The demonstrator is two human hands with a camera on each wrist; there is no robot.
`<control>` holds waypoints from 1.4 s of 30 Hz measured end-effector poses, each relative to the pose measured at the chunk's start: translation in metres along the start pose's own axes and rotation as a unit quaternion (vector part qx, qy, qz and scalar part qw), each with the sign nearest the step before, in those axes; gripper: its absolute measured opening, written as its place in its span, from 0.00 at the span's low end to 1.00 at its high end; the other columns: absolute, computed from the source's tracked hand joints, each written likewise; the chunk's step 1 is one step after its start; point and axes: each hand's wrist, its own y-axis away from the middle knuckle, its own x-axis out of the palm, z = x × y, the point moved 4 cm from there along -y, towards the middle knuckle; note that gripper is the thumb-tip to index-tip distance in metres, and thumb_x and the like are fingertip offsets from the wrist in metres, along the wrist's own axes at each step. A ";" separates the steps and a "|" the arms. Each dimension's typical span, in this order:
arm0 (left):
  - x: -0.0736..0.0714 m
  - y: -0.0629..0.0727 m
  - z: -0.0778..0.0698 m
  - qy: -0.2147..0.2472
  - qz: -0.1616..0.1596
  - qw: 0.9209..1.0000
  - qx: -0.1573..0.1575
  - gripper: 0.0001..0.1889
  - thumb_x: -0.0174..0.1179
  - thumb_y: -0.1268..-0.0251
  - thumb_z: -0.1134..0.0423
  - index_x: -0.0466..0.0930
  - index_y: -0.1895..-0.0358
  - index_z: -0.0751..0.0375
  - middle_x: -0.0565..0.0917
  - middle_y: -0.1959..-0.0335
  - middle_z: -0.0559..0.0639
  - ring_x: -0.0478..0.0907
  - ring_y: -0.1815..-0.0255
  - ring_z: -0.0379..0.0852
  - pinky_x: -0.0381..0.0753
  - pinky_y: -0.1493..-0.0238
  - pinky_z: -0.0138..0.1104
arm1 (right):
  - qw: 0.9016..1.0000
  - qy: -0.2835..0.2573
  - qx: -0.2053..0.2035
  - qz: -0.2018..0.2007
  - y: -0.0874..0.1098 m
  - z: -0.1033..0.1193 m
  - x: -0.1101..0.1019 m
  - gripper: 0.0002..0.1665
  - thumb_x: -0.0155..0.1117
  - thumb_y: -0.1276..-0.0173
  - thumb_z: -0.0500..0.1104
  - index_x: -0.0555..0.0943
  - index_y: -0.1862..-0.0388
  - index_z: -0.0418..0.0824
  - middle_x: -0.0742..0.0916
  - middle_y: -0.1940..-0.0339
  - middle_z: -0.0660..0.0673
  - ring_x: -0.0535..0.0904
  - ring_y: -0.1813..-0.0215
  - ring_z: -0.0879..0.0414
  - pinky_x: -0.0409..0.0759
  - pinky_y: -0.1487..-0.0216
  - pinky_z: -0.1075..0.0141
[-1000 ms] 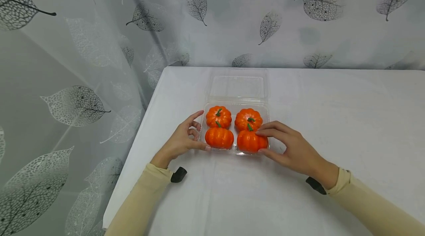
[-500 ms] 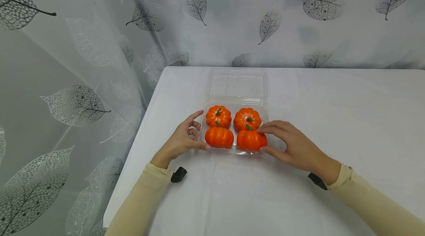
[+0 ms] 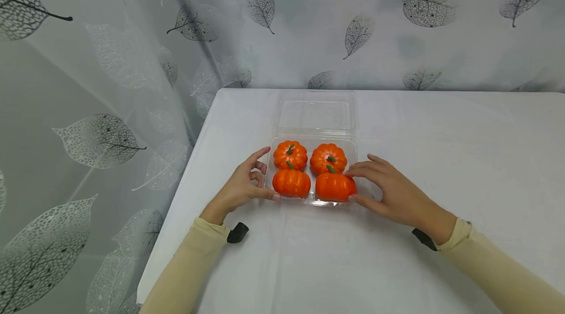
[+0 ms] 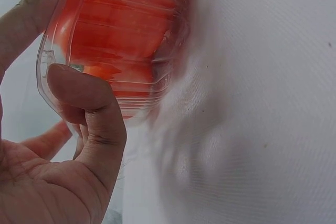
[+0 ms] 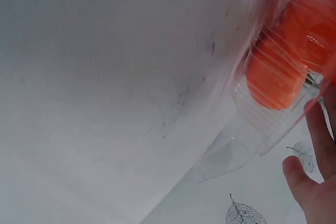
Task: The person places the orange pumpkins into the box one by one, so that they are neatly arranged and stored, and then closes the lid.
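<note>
A clear plastic clamshell container (image 3: 312,201) lies on the table with its lid (image 3: 315,115) folded back flat. Several small orange toy pumpkins sit in its base: a back-left one (image 3: 290,156), a back-right one (image 3: 328,158), a front-left one (image 3: 291,183) and a front-right one (image 3: 335,187). My left hand (image 3: 240,184) grips the container's left side; in the left wrist view its thumb (image 4: 79,87) presses the clear wall. At the right side, my right hand (image 3: 390,194) has its fingers spread beside the front-right pumpkin. Its thumb (image 5: 298,174) stands apart from the container in the right wrist view.
White cloth covers the table (image 3: 441,157), whose left edge runs close to my left arm. A leaf-patterned curtain (image 3: 309,24) hangs behind and along the left. A small black device (image 3: 238,232) shows at the left wrist.
My right hand has drawn slightly right, its fingertips sliding off the top of the front-right pumpkin to its side. The two right pumpkins have shifted a little. My left hand stays put.
</note>
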 end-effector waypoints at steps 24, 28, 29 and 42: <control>0.001 -0.001 0.003 0.002 0.006 1.000 0.003 0.59 0.82 0.58 0.70 0.57 0.20 0.47 0.70 0.53 0.59 0.69 0.69 0.48 0.71 0.74 0.31 | 0.997 0.019 0.044 -0.064 -0.002 0.010 0.010 0.24 0.77 0.41 0.46 0.84 0.45 0.45 0.86 0.48 0.51 0.78 0.41 0.48 0.74 0.39 0.46; 0.000 -0.001 0.002 0.005 0.005 1.000 0.007 0.59 0.83 0.58 0.70 0.56 0.20 0.49 0.70 0.53 0.60 0.69 0.69 0.48 0.70 0.74 0.31 | 0.997 0.007 0.052 -0.064 -0.002 0.008 0.012 0.23 0.77 0.42 0.45 0.84 0.47 0.46 0.86 0.50 0.53 0.78 0.43 0.50 0.74 0.40 0.48; 0.000 -0.001 0.002 0.006 0.004 1.000 0.008 0.60 0.83 0.59 0.70 0.56 0.20 0.50 0.70 0.54 0.60 0.69 0.69 0.48 0.70 0.74 0.31 | 0.997 0.006 0.054 -0.064 -0.002 0.007 0.012 0.23 0.77 0.42 0.45 0.84 0.47 0.47 0.86 0.50 0.53 0.78 0.43 0.50 0.74 0.40 0.48; 0.000 0.000 0.002 0.003 0.004 1.000 0.006 0.59 0.83 0.58 0.70 0.56 0.20 0.48 0.70 0.53 0.59 0.69 0.70 0.48 0.70 0.74 0.30 | 0.998 0.020 0.043 -0.044 -0.005 0.007 0.012 0.22 0.76 0.41 0.46 0.84 0.48 0.43 0.87 0.51 0.51 0.81 0.45 0.50 0.64 0.29 0.47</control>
